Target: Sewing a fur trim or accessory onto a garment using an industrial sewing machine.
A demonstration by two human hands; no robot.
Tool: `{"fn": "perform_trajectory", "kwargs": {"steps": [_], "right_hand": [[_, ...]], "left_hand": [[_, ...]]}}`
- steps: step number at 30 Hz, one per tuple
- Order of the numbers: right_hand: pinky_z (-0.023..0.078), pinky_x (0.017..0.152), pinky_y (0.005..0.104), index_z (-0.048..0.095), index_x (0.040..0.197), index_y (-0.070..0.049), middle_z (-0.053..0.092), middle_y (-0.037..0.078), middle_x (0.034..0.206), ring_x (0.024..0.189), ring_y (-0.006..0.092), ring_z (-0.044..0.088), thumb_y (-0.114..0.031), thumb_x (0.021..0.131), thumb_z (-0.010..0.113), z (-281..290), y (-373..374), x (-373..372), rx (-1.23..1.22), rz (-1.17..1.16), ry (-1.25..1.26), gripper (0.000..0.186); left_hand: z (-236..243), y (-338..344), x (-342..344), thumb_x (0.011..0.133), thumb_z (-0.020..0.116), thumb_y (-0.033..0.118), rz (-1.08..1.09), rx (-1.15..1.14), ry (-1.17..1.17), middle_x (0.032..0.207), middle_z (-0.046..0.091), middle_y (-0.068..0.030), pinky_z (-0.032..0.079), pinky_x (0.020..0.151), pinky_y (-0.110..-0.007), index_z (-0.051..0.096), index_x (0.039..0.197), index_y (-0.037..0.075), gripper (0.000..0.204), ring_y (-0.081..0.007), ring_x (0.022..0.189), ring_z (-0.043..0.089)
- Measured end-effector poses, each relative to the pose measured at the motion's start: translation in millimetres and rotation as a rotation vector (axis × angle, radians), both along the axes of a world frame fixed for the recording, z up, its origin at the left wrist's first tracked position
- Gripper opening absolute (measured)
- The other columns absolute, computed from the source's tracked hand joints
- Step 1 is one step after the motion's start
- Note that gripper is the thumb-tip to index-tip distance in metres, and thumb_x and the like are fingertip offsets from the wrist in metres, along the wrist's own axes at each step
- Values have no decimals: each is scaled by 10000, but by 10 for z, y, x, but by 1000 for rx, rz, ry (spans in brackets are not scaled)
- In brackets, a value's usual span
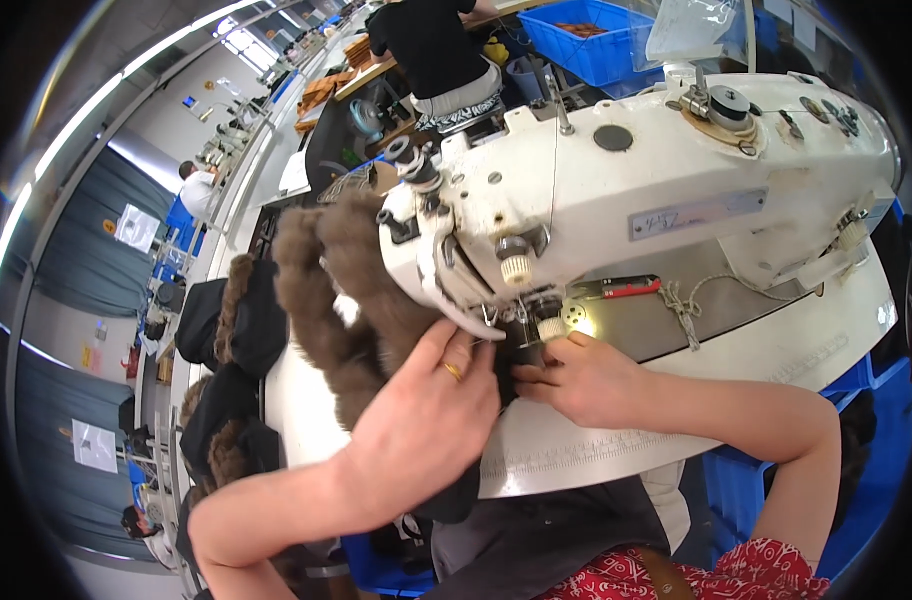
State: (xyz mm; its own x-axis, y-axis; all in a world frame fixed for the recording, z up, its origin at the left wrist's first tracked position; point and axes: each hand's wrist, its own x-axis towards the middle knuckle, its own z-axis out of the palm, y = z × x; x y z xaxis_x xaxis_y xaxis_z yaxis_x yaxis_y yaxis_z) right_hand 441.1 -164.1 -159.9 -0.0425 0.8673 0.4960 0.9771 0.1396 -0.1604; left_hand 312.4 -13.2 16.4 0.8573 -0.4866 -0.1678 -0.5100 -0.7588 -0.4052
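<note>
A white industrial sewing machine (586, 180) stands over a pale curved table (596, 455). Dark fabric with long brown fur trim (311, 280) lies under the head and spills leftward. My left hand (421, 420), a gold ring on one finger, is closed on that fabric just left of the needle area, its fingertips partly hidden by the guard. My right hand (586, 380) has curled fingers on the dark fabric right of the presser foot, beside a lit round lamp (576, 318). Red-handled snips (628, 287) and a knotted pale cord (688, 310) lie on the bed behind it.
Black pieces with brown fur trim (216, 320) are piled at the left. Blue bins stand at lower right (871, 460) and at the back (576, 40). A co-worker in black (426, 50) sits beyond the machine; other people (196, 195) work along the left.
</note>
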Motion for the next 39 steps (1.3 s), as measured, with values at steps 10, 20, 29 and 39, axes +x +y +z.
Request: {"fn": "perform_trajectory", "kwargs": {"steps": [10,20,29,39], "right_hand": [[424,732,324,665,788,-64,587,12,765,842,199,536,-169,695,647,30,7,142,28,-94,44,141],[485,710,384,627,653,-66,626,70,768,829,249,607,-161,628,658,-431,6,157,-15,-110,167,104],[502,668,431,534,633,-64,566,84,768,782,264,599,-81,630,648,-279,-20,149,55,-140,309,115],[469,670,442,531,702,-66,557,89,820,798,277,596,-91,721,663,73,-91,195,-21,-195,311,136]], "left_hand": [[-854,640,173,737,828,309,611,-844,-118,848,705,-128,539,689,-400,735,958,58,347,-332,772,687],[-891,760,381,814,735,308,380,-724,18,1047,676,-140,513,833,-456,661,1158,65,428,-362,963,651],[-916,810,612,813,729,301,251,-711,-40,1098,659,-122,489,879,-459,655,1173,89,424,-348,1017,626],[-1039,773,852,812,722,294,145,-714,-99,1154,641,-102,462,929,-463,648,1189,117,424,-333,1077,598]]}}
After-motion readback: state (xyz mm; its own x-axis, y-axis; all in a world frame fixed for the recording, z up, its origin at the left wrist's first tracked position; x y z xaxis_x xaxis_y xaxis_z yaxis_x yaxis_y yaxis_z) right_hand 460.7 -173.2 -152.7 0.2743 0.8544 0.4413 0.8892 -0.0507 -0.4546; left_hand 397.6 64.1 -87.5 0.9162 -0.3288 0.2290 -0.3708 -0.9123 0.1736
